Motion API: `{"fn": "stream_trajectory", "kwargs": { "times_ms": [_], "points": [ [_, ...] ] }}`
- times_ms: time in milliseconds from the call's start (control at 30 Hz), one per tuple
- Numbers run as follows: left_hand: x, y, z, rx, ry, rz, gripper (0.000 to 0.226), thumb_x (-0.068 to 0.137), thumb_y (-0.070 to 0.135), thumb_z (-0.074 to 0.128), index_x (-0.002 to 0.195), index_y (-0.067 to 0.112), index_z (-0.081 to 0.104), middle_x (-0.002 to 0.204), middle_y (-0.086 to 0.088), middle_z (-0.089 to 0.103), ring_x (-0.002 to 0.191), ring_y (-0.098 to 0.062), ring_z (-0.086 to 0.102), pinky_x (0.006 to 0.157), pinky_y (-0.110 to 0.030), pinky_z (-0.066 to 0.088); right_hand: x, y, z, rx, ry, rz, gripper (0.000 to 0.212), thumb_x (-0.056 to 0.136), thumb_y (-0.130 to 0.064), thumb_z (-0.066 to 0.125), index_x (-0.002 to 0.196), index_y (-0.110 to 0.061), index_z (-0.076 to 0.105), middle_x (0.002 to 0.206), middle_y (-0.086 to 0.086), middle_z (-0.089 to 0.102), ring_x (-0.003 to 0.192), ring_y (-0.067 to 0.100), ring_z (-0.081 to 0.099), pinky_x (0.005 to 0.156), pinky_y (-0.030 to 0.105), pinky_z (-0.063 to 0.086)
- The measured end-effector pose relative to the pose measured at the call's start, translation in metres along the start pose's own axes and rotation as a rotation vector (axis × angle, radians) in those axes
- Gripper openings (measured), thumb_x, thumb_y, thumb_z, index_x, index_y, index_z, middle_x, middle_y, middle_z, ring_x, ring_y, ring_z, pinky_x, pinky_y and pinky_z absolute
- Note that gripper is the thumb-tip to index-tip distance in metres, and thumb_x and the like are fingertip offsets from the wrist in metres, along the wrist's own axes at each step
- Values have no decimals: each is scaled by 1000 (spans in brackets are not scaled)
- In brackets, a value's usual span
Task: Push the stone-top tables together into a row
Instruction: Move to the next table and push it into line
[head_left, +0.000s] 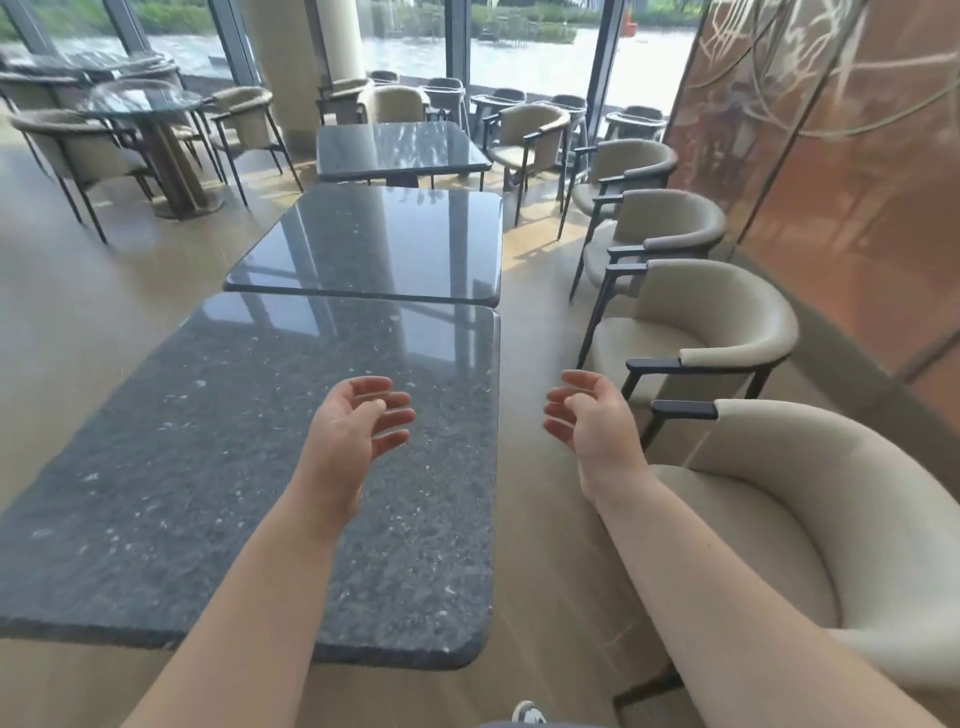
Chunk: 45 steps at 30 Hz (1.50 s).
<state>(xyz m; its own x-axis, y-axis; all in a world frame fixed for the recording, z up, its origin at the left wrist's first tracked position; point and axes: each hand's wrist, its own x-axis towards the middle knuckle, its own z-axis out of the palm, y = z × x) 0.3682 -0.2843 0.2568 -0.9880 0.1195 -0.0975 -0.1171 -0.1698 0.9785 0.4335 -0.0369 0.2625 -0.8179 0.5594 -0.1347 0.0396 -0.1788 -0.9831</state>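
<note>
Evidently I held both hands, left hand (363, 421) and right hand (587, 415), free with fingers (395, 415) loosely curled, gripping nothing; near table (249, 457) already met the middle table (374, 244).

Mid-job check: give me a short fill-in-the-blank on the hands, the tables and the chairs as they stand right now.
1. The left hand hovers over the nearest dark speckled stone-top table and holds ____.
2. The right hand hangs over the ____, off that table's right edge.
3. Counting the square-cornered dark stone tops in line ahead, there are ____.
4. The beige curved-back armchairs stand along the ____ side of the tables.

Missing words: nothing; floor; three; right
</note>
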Motion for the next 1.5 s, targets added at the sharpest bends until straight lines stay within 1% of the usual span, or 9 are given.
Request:
{"fn": "stream_trajectory", "kwargs": {
  "times_ms": [167, 367, 500, 600, 733, 833, 1100, 1300, 1500],
  "points": [
    [-9, 6, -36, 13, 31, 13, 24, 98, 5, 44, 112, 14, 62, 97, -3, 77, 92, -22, 75, 71, -30, 58, -13, -2, 14, -16, -21, -1, 28, 96, -8, 40, 109, -19, 61, 99, 9, 68, 91, 23, 68, 75, 32, 59],
    [1, 22, -67, 13, 22, 18, 24, 102, 3, 43, 115, 11, 61, 97, -5, 77, 93, -23, 75, 71, -30, 59, -17, -6, 39, 9, -22, -23, 29, 94, -6, 41, 111, -17, 62, 96, 7, 69, 88, 20, 68, 75, 31, 58],
    [17, 32, -98, 8, 34, 31, 24, 103, 2, 42, 114, 11, 61, 98, -6, 76, 93, -23, 74, 74, -34, 58, -14, 2, 76, 44, -51, -14, 29, 93, -3, 41, 110, -15, 61, 90, 4, 68, 84, 19, 67, 72, 31, 56],
    [39, 38, -132, 11, 45, 38, 24, 102, 1, 42, 114, 11, 61, 98, -6, 75, 92, -23, 74, 75, -36, 58, -8, 15, 115, 38, -65, -12, 29, 93, -2, 41, 109, -15, 61, 91, 5, 68, 82, 18, 66, 70, 29, 55],
    [81, 44, -200, 26, 69, 38, 25, 102, 1, 42, 115, 11, 61, 99, -8, 75, 93, -24, 74, 75, -35, 58, 6, 40, 184, 53, -53, -2, 29, 94, 0, 40, 108, -15, 60, 92, 6, 67, 81, 17, 65, 69, 28, 56],
    [113, 51, -267, 56, 94, 38, 25, 101, 1, 42, 113, 11, 62, 98, -7, 75, 92, -24, 73, 74, -35, 58, 18, 64, 256, 60, -50, 3, 31, 94, 2, 39, 108, -15, 60, 91, 5, 66, 82, 18, 64, 70, 30, 55],
    [154, 103, -441, 53, 248, -11, 25, 101, -3, 41, 106, 12, 61, 92, -6, 73, 81, -18, 73, 68, -32, 59, -9, 83, 474, -6, -224, 71, 32, 92, 1, 40, 109, -16, 61, 91, 4, 69, 79, 15, 67, 67, 27, 55],
    [170, 123, -529, 25, 192, 1, 26, 101, -4, 40, 107, 10, 61, 89, -4, 74, 80, -18, 73, 68, -31, 59, -49, 91, 576, -22, -219, 49, 33, 91, -1, 40, 109, -18, 62, 90, 3, 69, 77, 12, 68, 66, 25, 55],
    [184, 148, -646, 38, 64, 13, 27, 100, -5, 39, 107, 9, 61, 87, -4, 74, 81, -19, 72, 71, -34, 58, -126, 112, 682, 9, -108, 1, 30, 94, 0, 41, 110, -16, 61, 95, 6, 68, 80, 14, 67, 68, 27, 55]
  ]
}}
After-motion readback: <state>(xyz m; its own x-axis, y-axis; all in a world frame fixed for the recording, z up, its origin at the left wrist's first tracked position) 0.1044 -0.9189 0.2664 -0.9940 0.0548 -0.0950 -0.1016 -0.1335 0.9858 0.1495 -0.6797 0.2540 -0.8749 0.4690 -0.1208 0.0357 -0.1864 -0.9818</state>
